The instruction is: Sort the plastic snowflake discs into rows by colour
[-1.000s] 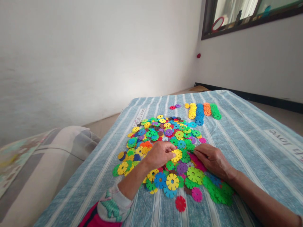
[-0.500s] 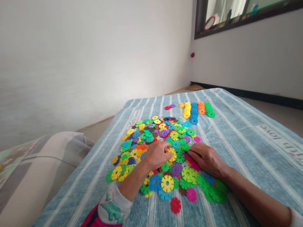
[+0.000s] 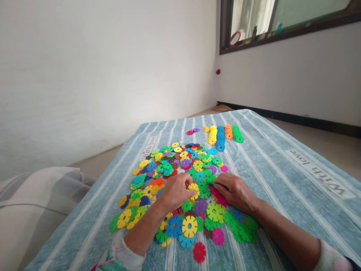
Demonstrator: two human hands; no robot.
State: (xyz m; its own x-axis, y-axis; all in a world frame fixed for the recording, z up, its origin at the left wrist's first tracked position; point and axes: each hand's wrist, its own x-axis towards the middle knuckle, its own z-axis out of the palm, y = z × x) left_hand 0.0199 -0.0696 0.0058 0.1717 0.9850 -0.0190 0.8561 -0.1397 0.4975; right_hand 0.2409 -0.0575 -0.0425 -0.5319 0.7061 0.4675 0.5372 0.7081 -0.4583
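Observation:
A loose pile of notched plastic discs in many colours lies on the striped cloth. My left hand (image 3: 177, 191) is over the middle of the pile, thumb and forefinger closed on a yellow notched disc (image 3: 193, 191). Just to its right, my right hand (image 3: 235, 191) rests low with its fingers drawn together at a green notched disc (image 3: 209, 177); whether they grip it is hidden. Pink discs (image 3: 218, 195) show beneath that hand. Several green discs (image 3: 242, 229) overlap below the right wrist. A large yellow disc (image 3: 189, 226) and a red disc (image 3: 200, 252) lie at the near edge.
Overlapping rows of yellow (image 3: 212, 134), blue (image 3: 220, 138), orange (image 3: 228, 131) and green discs (image 3: 237, 134) lie toward the far end. Left of them are single red (image 3: 190, 132) and purple discs (image 3: 196, 130). A striped cloth-covered shape (image 3: 53, 203) stands at the left.
The camera view has shifted, so the whole scene sits further left. Both hands stay at nearly the same places on the pile, the left one still with the yellow disc.

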